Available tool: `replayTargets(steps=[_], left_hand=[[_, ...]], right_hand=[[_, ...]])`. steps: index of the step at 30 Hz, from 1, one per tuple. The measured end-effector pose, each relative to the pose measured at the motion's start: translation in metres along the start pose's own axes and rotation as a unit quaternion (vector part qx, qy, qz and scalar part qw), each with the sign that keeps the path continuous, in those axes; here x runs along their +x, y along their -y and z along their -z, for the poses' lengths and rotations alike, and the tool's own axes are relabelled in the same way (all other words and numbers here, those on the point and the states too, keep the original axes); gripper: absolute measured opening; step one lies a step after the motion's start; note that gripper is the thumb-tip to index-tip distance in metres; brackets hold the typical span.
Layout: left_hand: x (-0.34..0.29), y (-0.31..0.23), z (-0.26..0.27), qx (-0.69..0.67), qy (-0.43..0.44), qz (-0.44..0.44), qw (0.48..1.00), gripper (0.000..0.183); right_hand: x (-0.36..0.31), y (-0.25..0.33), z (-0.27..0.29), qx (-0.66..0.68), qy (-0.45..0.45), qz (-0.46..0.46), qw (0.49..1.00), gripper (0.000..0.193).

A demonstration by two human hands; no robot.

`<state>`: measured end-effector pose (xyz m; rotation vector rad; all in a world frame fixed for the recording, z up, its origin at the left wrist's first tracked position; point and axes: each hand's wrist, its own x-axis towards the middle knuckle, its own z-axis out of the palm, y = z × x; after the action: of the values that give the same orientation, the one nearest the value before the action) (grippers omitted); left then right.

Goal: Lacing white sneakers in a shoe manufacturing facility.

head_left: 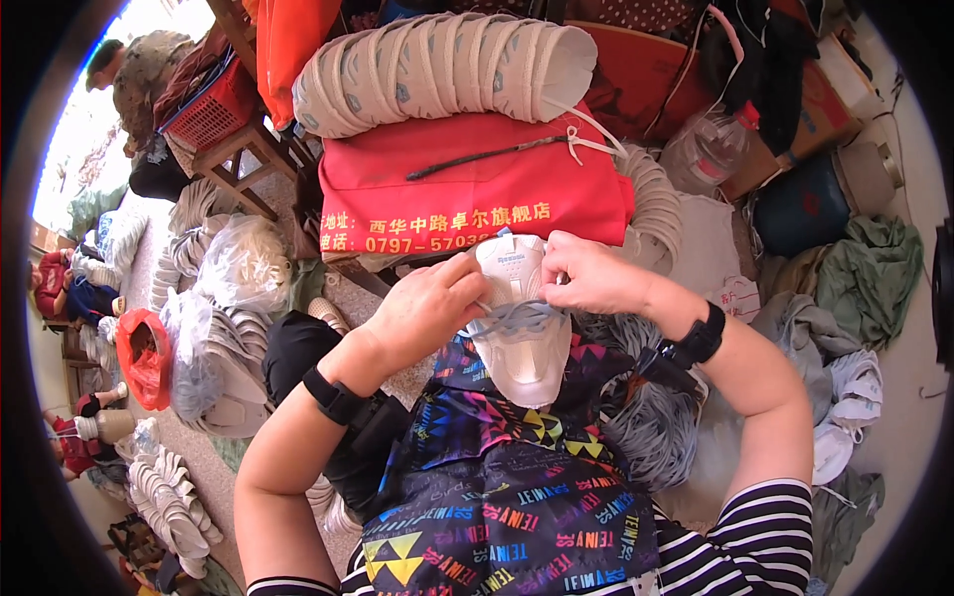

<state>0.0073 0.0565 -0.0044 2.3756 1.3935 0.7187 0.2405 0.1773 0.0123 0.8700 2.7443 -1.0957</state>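
A white shoe upper rests against my patterned apron, its toe toward me and its tongue pointing away. Grey shoelace crosses its front in several rows. My left hand is closed, pinching the upper's left edge beside the lacing. On the opposite edge, my right hand is closed in a pinch on the lace, close to the tongue. The fingertips of both hands are partly hidden. Just beyond the hands lies a red cloth with a thin dark hooked tool, tied with white cord, on it.
A nested row of beige shoe uppers lies across the red cloth's far side. Loose grey laces hang in a bundle at my right. Leftward are bagged uppers, a red plastic bag and a wooden stool. A clear bottle stands far right.
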Motion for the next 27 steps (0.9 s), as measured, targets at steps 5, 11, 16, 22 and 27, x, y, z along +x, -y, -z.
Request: replayTargets(steps=[5, 11, 16, 22, 27], left_hand=[[-0.008, 0.005, 0.0, 0.018, -0.002, 0.016, 1.0, 0.014], [-0.003, 0.001, -0.008, -0.028, -0.011, 0.099, 0.995, 0.013], [-0.006, 0.003, -0.025, -0.209, -0.092, 0.132, 0.965, 0.011], [0.01, -0.031, 0.012, -0.361, -0.175, 0.108, 0.909, 0.015], [0.005, -0.019, -0.002, -0.342, -0.171, 0.205, 0.901, 0.008]], right_hand=[[-0.001, -0.01, -0.028, 0.187, -0.126, -0.019, 0.974, 0.015], [-0.004, 0.007, -0.017, 0.315, -0.087, -0.152, 0.933, 0.014], [-0.013, 0.005, -0.019, 0.142, -0.113, 0.032, 0.983, 0.011], [-0.016, 0.043, 0.003, 0.309, -0.065, 0.024, 0.949, 0.008], [-0.01, 0.032, -0.001, 0.41, -0.094, -0.05, 0.906, 0.01]])
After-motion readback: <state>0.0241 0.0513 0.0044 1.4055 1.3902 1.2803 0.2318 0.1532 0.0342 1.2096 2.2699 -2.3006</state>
